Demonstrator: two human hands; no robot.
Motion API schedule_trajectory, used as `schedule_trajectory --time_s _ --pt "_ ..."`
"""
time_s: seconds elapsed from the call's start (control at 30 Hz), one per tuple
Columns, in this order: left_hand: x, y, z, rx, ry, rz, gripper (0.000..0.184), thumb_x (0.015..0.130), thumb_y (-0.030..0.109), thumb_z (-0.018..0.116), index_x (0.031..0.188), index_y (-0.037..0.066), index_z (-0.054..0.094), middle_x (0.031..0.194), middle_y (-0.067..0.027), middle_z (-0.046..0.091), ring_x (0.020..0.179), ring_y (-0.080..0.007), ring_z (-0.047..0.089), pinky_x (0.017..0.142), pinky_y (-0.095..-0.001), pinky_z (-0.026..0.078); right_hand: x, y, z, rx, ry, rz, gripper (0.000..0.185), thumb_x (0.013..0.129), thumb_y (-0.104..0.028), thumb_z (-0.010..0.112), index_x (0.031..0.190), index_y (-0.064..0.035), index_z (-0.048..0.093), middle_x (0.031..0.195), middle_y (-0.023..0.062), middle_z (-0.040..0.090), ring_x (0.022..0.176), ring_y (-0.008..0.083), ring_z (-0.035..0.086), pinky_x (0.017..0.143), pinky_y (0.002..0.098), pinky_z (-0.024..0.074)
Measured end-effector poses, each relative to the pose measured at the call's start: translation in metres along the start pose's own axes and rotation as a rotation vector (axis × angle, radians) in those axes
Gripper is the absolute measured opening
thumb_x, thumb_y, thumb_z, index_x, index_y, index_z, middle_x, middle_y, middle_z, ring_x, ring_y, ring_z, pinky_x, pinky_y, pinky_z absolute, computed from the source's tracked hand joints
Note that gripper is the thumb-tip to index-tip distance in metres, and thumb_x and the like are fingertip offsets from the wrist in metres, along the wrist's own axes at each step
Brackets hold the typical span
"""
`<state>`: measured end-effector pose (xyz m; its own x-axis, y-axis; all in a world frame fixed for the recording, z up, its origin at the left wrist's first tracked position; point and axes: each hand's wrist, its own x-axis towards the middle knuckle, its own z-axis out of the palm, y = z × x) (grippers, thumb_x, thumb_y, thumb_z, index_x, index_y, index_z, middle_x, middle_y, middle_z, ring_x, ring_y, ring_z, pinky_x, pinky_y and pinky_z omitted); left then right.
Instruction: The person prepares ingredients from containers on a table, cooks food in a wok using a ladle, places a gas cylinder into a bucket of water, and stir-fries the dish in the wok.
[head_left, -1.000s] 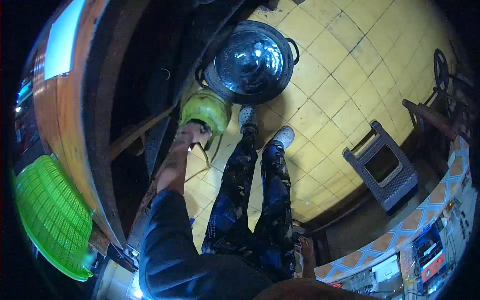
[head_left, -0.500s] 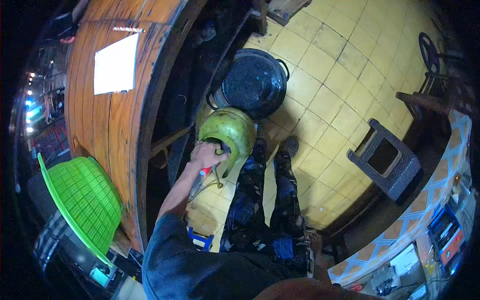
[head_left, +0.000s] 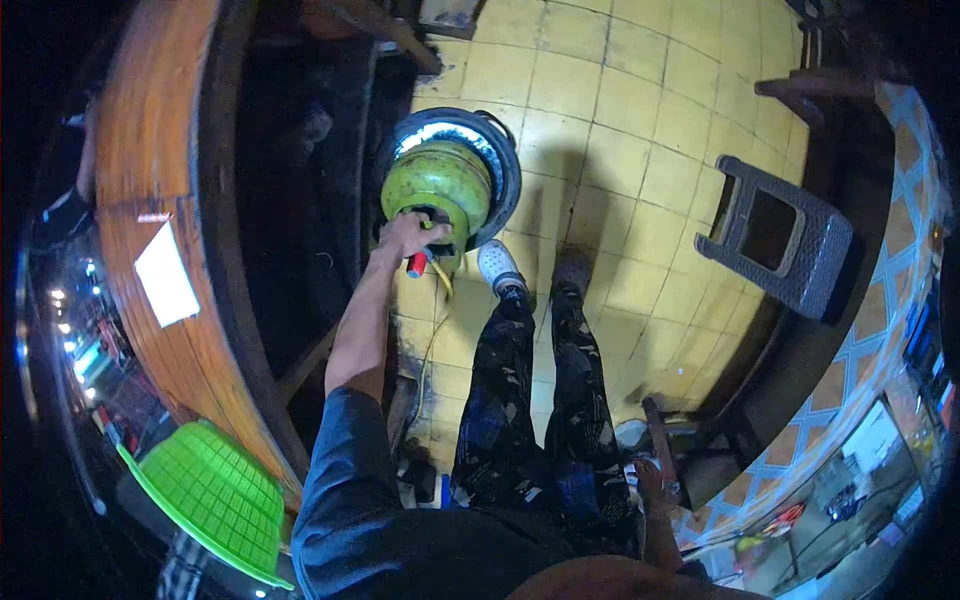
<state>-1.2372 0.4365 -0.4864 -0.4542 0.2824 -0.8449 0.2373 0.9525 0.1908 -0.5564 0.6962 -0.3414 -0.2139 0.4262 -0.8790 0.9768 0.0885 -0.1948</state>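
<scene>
In the head view, a green gas cylinder (head_left: 436, 176) overlaps a large dark metal pan (head_left: 507, 165) on the floor. Whether the cylinder rests in the pan or hangs above it, I cannot tell. My left hand (head_left: 408, 235) is closed on the cylinder's collar. A red-handled regulator (head_left: 417, 264) with a yellowish hose (head_left: 443, 285) sits by the collar, under my fingers. Low beside my right leg is my right hand (head_left: 650, 480), away from the cylinder; its fingers are too dark to make out.
On the left runs a wooden counter (head_left: 150, 110) with a white sheet (head_left: 166, 277) on it. A green plastic basket (head_left: 215, 490) is at lower left. A dark plastic stool (head_left: 778, 235) lies on the tiled floor (head_left: 625, 215) to the right, near a tiled ledge (head_left: 855, 350).
My left hand has carried the cylinder forward so it now covers much of the pan. The view has shifted, and bright light now falls on the pan and my shoe.
</scene>
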Motion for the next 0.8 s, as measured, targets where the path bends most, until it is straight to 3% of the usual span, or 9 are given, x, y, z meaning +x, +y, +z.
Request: schedule_trajectory --time_s 0.07,0.13,0.2,0.33,0.4,0.47,0.6,0.8 --pt "0.024 -0.001 0.004 0.002 0.083 -0.048 0.079 0.063 0.069 0.050 0.108 0.005 0.057 0.105 -0.0203 0.057 0.100 -0.0313 0.054 0.086 -0.0382 0.041 -0.014 0.005 0.010 -0.189 0.025 -0.273 0.031 0.080 -0.027 0.057 0.102 -0.0053 0.056 0.093 0.0104 0.060 0.078 0.0248 0.059 0.066 0.0324 0.0495" --pt "0.048 -0.004 0.003 0.045 0.006 -0.052 0.080 0.064 0.069 0.050 0.111 0.004 0.055 0.110 -0.0197 0.055 0.103 -0.0305 0.053 0.089 -0.0368 0.040 -0.031 -0.013 0.012 0.076 0.032 0.135 0.028 0.078 -0.026 0.060 0.094 -0.0043 0.058 0.086 0.0113 0.060 0.073 0.0250 0.059 0.063 0.0343 0.0498" --pt "0.063 -0.003 -0.002 0.005 -0.088 -0.085 0.079 0.064 0.067 0.050 0.111 0.004 0.055 0.110 -0.0190 0.056 0.103 -0.0302 0.053 0.089 -0.0358 0.039 -0.046 -0.011 0.016 0.147 0.013 0.258 0.027 0.078 -0.027 0.059 0.094 -0.0044 0.058 0.084 0.0111 0.060 0.072 0.0247 0.059 0.062 0.0344 0.0496" --pt "0.089 -0.012 0.008 -0.029 -0.060 -0.072 0.077 0.065 0.066 0.050 0.109 0.003 0.057 0.108 -0.0174 0.057 0.101 -0.0302 0.054 0.088 -0.0353 0.040 -0.071 -0.008 0.017 0.192 -0.003 0.372 0.027 0.079 -0.027 0.058 0.092 -0.0045 0.058 0.082 0.0106 0.060 0.070 0.0242 0.059 0.060 0.0345 0.0491" --pt "0.098 -0.007 0.005 0.001 -0.197 -0.102 0.076 0.066 0.066 0.049 0.110 0.005 0.056 0.109 -0.0167 0.057 0.103 -0.0298 0.053 0.089 -0.0353 0.040 -0.083 -0.007 0.014 0.195 -0.016 0.418 0.026 0.079 -0.028 0.058 0.091 -0.0045 0.058 0.081 0.0104 0.060 0.069 0.0239 0.059 0.060 0.0345 0.0489" --pt "0.116 -0.023 0.021 0.063 -0.014 -0.067 0.074 0.067 0.067 0.048 0.109 0.007 0.057 0.109 -0.0164 0.056 0.103 -0.0301 0.053 0.089 -0.0359 0.040 -0.092 -0.009 0.008 0.192 -0.020 0.452 0.026 0.079 -0.028 0.057 0.090 -0.0045 0.058 0.079 0.0101 0.060 0.068 0.0236 0.059 0.059 0.0345 0.0486" --pt "0.110 -0.012 0.012 -0.042 -0.029 -0.114 0.072 0.070 0.065 0.047 0.111 0.006 0.055 0.109 -0.0186 0.056 0.103 -0.0309 0.053 0.090 -0.0371 0.040 -0.106 0.004 -0.005 0.170 -0.041 0.495 0.026 0.080 -0.029 0.056 0.089 -0.0046 0.059 0.077 0.0097 0.060 0.066 0.0231 0.058 0.057 0.0346 0.0481" --pt "0.091 0.005 0.018 -0.080 0.195 -0.143 0.064 0.077 0.059 0.043 0.111 0.007 0.055 0.109 -0.0179 0.056 0.103 -0.0304 0.052 0.090 -0.0392 0.039 -0.096 0.024 -0.046 0.104 -0.046 0.487 0.026 0.080 -0.030 0.054 0.086 -0.0048 0.059 0.073 0.0090 0.059 0.064 0.0223 0.058 0.055 0.0348 0.0474"
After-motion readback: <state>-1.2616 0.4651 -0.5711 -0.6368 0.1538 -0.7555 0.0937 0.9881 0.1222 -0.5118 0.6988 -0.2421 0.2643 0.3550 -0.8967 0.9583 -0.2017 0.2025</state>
